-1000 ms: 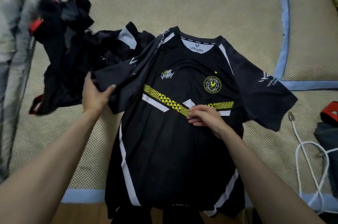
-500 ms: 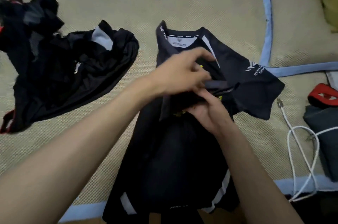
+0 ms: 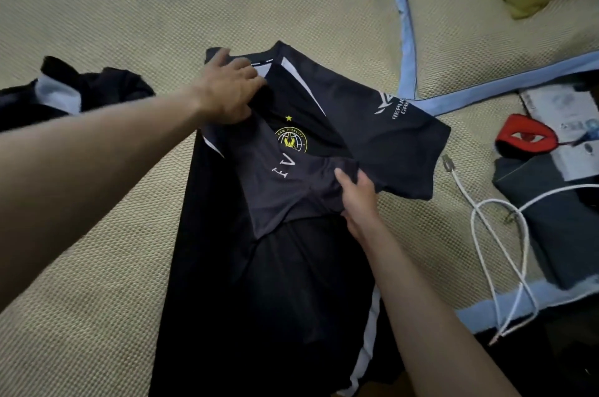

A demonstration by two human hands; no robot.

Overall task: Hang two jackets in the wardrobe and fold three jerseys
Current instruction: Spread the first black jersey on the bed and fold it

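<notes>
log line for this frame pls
phase: folding jersey | left hand: at collar | right hand: pinning folded sleeve | other sleeve: unfolded

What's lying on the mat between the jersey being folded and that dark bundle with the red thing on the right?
In the head view, a white cable lies looped there on the woven mat, its plug end toward the jersey.

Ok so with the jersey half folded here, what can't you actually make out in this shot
Head view, the only one:
- Jersey chest print: the folded-over left sleeve covers all but the crest.
- Collar label: hidden under the left hand.
- Right-sleeve lettering: wraps over the shoulder, only partly readable.
- Hem: cut off by the bottom edge.
- Dark clothes pile: cut by the left edge and forearm, blurred; item count unclear.
- Printed paper at right: blurred.
</notes>
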